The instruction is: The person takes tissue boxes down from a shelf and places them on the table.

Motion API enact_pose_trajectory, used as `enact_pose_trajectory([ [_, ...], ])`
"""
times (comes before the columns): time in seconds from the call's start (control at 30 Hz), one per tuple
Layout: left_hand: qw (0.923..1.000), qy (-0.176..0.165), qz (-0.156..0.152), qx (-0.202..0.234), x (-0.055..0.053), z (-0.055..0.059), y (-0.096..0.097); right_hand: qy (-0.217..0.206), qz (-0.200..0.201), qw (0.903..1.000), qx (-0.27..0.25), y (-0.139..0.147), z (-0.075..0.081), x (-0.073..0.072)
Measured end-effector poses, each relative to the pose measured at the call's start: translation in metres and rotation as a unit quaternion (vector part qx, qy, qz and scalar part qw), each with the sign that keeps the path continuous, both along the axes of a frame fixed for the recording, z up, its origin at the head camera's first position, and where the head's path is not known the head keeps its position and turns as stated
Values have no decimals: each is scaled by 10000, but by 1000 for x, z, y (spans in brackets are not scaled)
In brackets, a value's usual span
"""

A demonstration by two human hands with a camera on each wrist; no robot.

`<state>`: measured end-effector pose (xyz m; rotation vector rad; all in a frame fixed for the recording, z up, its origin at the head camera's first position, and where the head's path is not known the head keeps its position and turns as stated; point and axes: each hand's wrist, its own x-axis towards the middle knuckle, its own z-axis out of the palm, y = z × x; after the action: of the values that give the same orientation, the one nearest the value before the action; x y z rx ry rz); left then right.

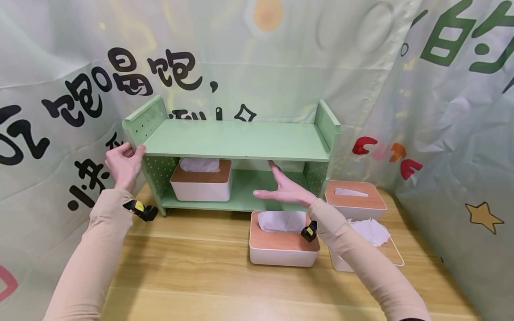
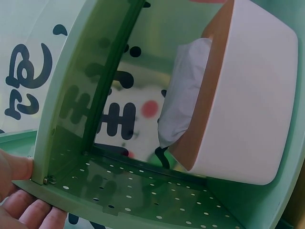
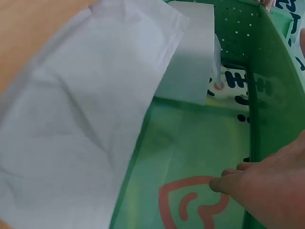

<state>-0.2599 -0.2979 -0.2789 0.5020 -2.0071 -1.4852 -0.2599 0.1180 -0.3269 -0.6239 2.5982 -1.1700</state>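
A green two-tier metal shelf (image 1: pixel 237 140) with perforated sides stands against the curtain. My left hand (image 1: pixel 125 166) grips its left side panel near the upper board; in the left wrist view the thumb lies at the board's end and the fingers (image 2: pixel 35 210) at the panel's edge. My right hand (image 1: pixel 291 187) is spread before the lower compartment, thumb pointing left, fingertips at the upper board's front edge. Inside, at the left, sits a white tissue box (image 1: pixel 202 190) with a wooden lid. Another tissue box (image 1: pixel 283 256) stands on the table below my right hand.
To the right of the shelf stands a third tissue box (image 1: pixel 355 198). In front of it, another white box (image 1: pixel 341 263) with crumpled tissue is partly covered by my right sleeve. All rest on a wooden table (image 1: pixel 192 276); printed curtains (image 1: pixel 441 147) hang behind and beside it.
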Motion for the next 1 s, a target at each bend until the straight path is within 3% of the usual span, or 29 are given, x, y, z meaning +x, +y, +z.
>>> enact_pose_trajectory([
  [0.57, 9999, 52, 43, -143, 1, 1, 2, -72, -159, 9994, 288, -29, 6, -32],
  [1.0, 9999, 115, 1, -105, 1, 1, 3, -409, -281, 9985, -229, -57, -4, -55],
])
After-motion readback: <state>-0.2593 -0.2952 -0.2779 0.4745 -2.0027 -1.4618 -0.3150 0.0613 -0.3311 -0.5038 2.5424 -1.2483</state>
